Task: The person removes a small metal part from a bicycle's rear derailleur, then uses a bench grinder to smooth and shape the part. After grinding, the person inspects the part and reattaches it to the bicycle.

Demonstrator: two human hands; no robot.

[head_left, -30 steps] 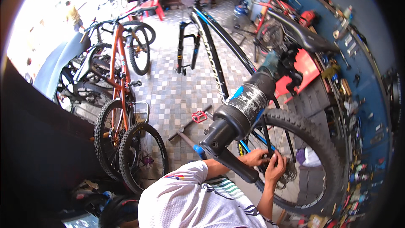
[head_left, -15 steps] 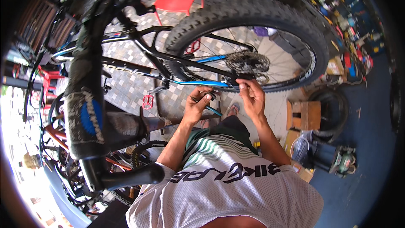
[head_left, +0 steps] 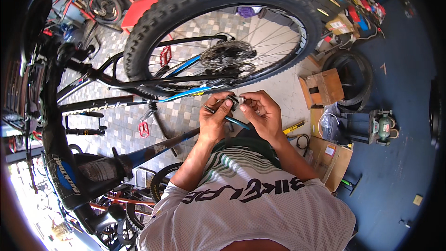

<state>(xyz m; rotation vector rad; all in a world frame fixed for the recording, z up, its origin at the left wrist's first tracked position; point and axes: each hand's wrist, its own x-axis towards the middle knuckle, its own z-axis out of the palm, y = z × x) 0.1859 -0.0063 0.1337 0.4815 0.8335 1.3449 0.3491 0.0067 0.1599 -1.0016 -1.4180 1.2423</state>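
My left hand (head_left: 213,122) is closed round a slim tool with a teal handle (head_left: 238,122), which points down and right. Its thumb and finger also pinch a small dark part (head_left: 231,99). Against that part, the fingertips of my right hand (head_left: 265,115) pinch a small silvery metal piece (head_left: 241,100); its exact kind is too small to make out. Both hands meet in front of my chest, just below the rear wheel (head_left: 134,49) of a bicycle. The bicycle's black and blue frame (head_left: 183,94) lies just beyond my fingers.
A repair stand (head_left: 100,169) holds the bicycle at left. Red pedals (head_left: 144,129) stick out below the frame. At right are a cardboard box (head_left: 327,88), loose tyres (head_left: 364,76) and a green-topped machine (head_left: 384,128). A red chair (head_left: 144,7) stands at the back.
My right hand has come away from the bicycle's rear end and moved left and down to meet my left hand. The view has shifted, so the bicycle sits further left and higher.
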